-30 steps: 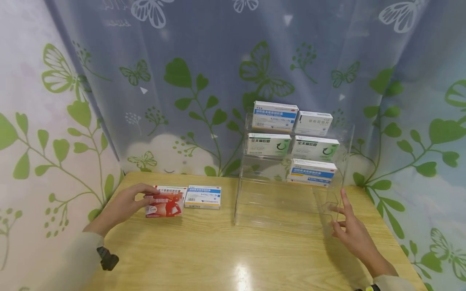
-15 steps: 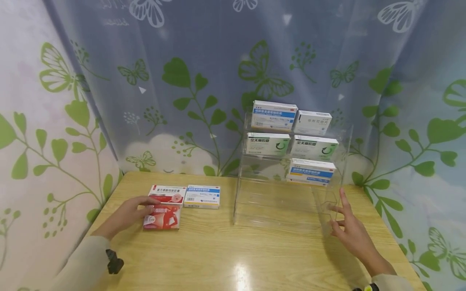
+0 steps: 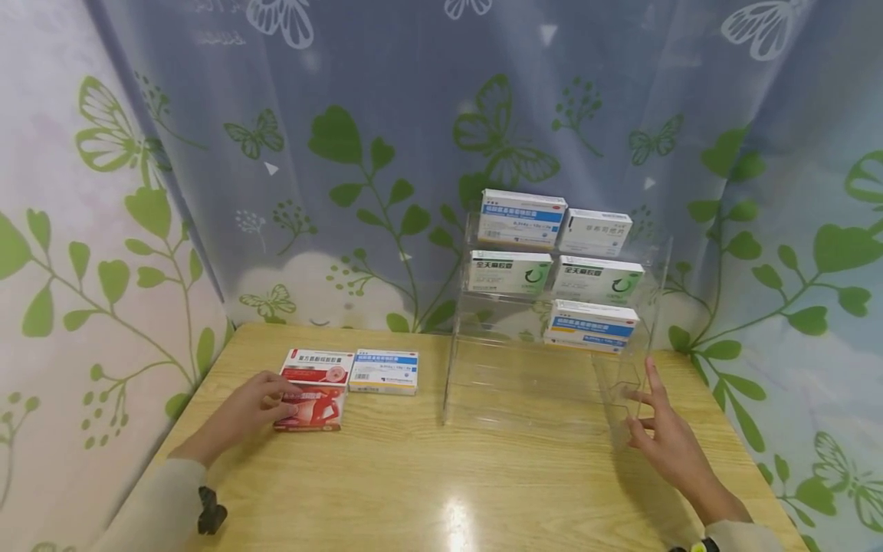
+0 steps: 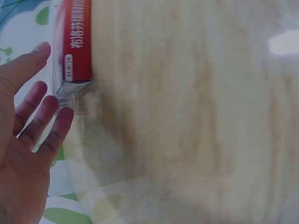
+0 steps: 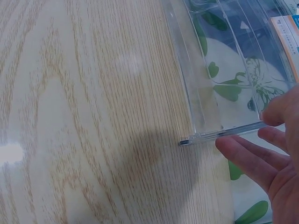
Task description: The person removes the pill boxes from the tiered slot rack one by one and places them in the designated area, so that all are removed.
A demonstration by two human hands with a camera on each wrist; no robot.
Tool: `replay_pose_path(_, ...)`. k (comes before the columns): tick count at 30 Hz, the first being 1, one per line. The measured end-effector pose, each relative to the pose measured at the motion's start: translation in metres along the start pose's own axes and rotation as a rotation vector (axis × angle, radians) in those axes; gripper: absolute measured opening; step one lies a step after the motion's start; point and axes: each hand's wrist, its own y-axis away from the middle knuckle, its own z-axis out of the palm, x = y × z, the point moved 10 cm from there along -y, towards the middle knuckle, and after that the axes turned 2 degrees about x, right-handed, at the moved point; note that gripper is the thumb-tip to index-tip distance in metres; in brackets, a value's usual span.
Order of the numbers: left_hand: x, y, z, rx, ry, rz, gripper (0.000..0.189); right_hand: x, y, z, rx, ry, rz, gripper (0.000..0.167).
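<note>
Lying left-to-right lengthwise on our bench (image 3: 414,483): one red box (image 3: 320,410), right of our nearer left hand (image 3: 250,412), fingers loosely parted, tips touching; our right hand (image 3: 667,438), fingers spread, against clear stand (image 3: 524,379).

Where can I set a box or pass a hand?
Free: the table in front of the clear rack, left of the right hand; slots left of and below its lowest box. Crowded: around the left hand, red box and red-and-white box; the rack's top two tiers.
</note>
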Motion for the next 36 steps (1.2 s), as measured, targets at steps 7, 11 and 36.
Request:
replay_pose_path(7, -0.004, 0.005, 0.006, 0.017, -0.016, -0.026, 0.030, 0.003, -0.001, 0.002, -0.004, -0.002, 0.009, 0.110)
replay_pose_path(11, 0.000, 0.005, 0.005, 0.027, 0.001, -0.006, 0.028, 0.003, -0.001, 0.001, -0.005, 0.005, 0.012, 0.109)
replay_pose_path(36, 0.010, 0.004, -0.003, 0.084, -0.064, 0.034, 0.024, 0.005, -0.001, 0.001, -0.024, 0.026, 0.043, 0.107)
